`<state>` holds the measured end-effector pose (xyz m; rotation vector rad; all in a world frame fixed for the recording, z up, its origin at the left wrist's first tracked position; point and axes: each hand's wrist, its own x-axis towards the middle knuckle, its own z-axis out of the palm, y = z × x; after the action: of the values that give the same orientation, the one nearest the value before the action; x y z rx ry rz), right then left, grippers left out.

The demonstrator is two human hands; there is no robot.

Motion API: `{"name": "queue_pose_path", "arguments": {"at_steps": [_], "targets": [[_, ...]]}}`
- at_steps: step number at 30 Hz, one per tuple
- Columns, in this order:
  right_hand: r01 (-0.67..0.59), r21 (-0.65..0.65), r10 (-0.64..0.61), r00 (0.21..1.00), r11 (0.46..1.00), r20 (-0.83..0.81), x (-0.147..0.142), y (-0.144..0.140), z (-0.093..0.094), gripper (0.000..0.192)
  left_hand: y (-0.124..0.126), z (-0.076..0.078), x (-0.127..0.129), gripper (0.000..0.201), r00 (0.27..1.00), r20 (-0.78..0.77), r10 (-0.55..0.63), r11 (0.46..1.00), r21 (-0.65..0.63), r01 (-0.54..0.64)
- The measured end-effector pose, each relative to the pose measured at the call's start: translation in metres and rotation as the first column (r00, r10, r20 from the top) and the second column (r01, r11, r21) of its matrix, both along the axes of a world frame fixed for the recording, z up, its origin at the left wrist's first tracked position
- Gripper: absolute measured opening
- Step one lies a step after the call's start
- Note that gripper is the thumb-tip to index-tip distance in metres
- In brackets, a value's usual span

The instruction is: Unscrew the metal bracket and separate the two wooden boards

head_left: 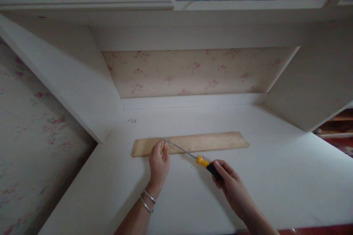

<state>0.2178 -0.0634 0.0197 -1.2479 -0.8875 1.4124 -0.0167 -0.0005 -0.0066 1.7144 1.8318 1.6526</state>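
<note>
1 wood strip (209, 141), l hand (159, 161) pinching screw – r hand (231, 183) gripping 1 screwdriver (202, 162)

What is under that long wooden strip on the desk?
The wooden strip lies flat on the white desk top, which shows all around it. Whatever sits directly beneath is covered. The left hand rests on its left part, where the screwdriver held by the right hand points.

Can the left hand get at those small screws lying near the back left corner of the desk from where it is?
Probably yes: the left hand rests on the wooden strip, and only bare desk lies between it and the screws.
</note>
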Motion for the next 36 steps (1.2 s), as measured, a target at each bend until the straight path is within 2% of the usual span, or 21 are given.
{"name": "queue_pose_path", "arguments": {"at_steps": [3,7,9,12,14,16,20,23,26,29,31,33,36], "targets": [[0.037,0.034,-0.038,0.999,0.999,0.026,0.003,0.002,-0.003,0.028,0.001,-0.001,0.000,0.026,1.000,-0.015,-0.001,1.000,0.010,0.001],[0.046,0.058,-0.055,0.983,0.997,0.175,0.010,0.001,-0.006,0.044,0.001,-0.002,-0.001,0.025,1.000,-0.010,-0.003,1.000,0.004,0.003],[0.028,0.130,-0.061,0.964,0.991,0.259,0.013,0.000,-0.008,0.046,0.001,-0.002,-0.001,0.025,1.000,-0.008,0.004,1.000,0.004,-0.004],[0.018,0.233,-0.087,0.953,0.972,0.290,0.012,0.001,-0.009,0.039,0.001,-0.002,0.000,0.024,1.000,-0.016,0.004,1.000,0.004,-0.004],[0.038,0.205,-0.095,0.957,0.978,0.274,0.010,0.002,-0.008,0.042,0.000,-0.001,0.000,0.024,1.000,-0.017,-0.006,1.000,0.003,0.006],[0.054,0.123,-0.081,0.973,0.991,0.218,0.007,0.002,-0.005,0.049,0.000,0.001,0.000,0.024,1.000,-0.015,-0.006,1.000,0.005,0.006],[0.025,-0.045,-0.025,1.000,0.999,-0.013,0.000,-0.002,0.000,0.051,0.000,0.002,0.000,0.025,1.000,-0.024,0.008,1.000,-0.001,-0.008],[-0.047,-0.122,0.050,0.998,0.991,0.027,-0.003,-0.003,-0.002,0.054,0.000,0.001,0.000,0.025,0.999,-0.036,0.014,1.000,0.003,-0.014],[-0.069,-0.057,0.078,0.983,0.996,0.165,-0.004,-0.001,-0.006,0.045,0.000,0.001,0.001,0.024,0.999,-0.038,0.014,1.000,0.005,-0.014],[-0.039,0.046,0.029,0.980,0.998,0.194,0.000,0.002,-0.008,0.037,0.000,0.001,0.000,0.025,1.000,-0.020,0.012,1.000,-0.003,-0.012],[0.009,0.050,-0.018,0.983,0.999,0.183,0.003,0.003,-0.007,0.041,0.000,0.002,-0.001,0.025,1.000,-0.010,0.009,1.000,-0.005,-0.009],[0.048,0.009,-0.048,0.994,0.999,0.101,0.005,0.003,-0.006,0.044,0.000,0.003,-0.002,0.026,1.000,-0.007,0.009,1.000,-0.003,-0.009],[0.071,-0.075,-0.079,0.991,0.995,-0.112,0.003,0.001,-0.005,0.036,0.000,0.003,-0.002,0.026,1.000,-0.013,0.012,1.000,0.002,-0.012]]}}
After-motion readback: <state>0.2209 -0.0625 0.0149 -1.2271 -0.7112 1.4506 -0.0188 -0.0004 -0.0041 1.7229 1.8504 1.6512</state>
